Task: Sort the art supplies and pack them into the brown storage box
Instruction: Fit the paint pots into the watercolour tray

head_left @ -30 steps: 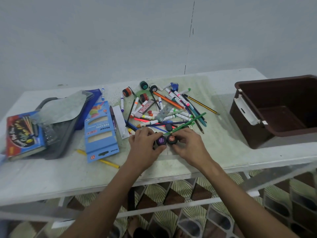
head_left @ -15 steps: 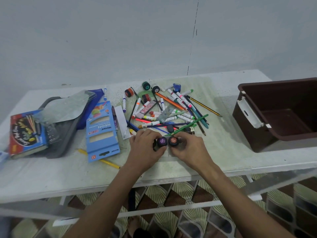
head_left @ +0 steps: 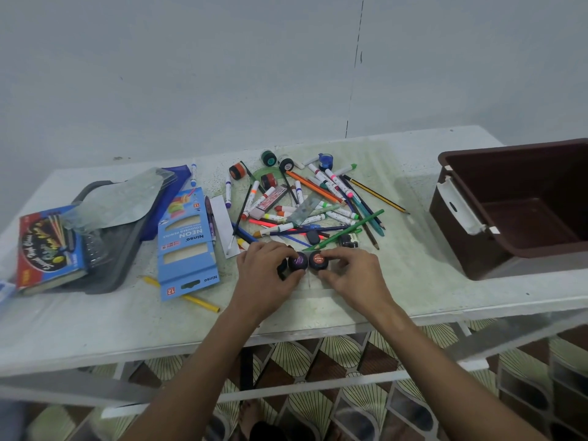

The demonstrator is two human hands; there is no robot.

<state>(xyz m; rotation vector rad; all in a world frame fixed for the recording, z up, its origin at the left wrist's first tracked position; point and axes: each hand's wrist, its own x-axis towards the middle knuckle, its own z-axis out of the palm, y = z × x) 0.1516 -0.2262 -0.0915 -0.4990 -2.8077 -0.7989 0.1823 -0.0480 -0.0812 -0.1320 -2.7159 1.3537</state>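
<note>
We hold two small paint pots at the near edge of the pile, side by side and touching. Our left hand [head_left: 265, 270] has its fingers curled round the purple-lidded pot [head_left: 297, 261]; our right hand [head_left: 351, 275] pinches the orange-lidded pot [head_left: 318, 260] between thumb and fingers. Both pots are squat and round, so they have no real long axis; their lids tilt up and toward us.

The relation that matters next is where the brown storage box [head_left: 471, 249] lies: well apart to the right, on the same surface [head_left: 413, 281], open side up and showing nothing inside. Our right hand is the nearer one, so we judge that the orange pot has the shorter trip and the purple one would cross over or be passed along.

Behind our fingers lies the pile of markers and pencils [head_left: 318, 205]. Most point across the surface on slants; the green pencil [head_left: 343, 230] runs from just behind the pots up and to the right, roughly toward the box. More pots [head_left: 237, 170] sit at the far side of the pile, lying on their sides. A blue pencil carton [head_left: 187, 243] lies to the left, long axis running away from us.
</note>
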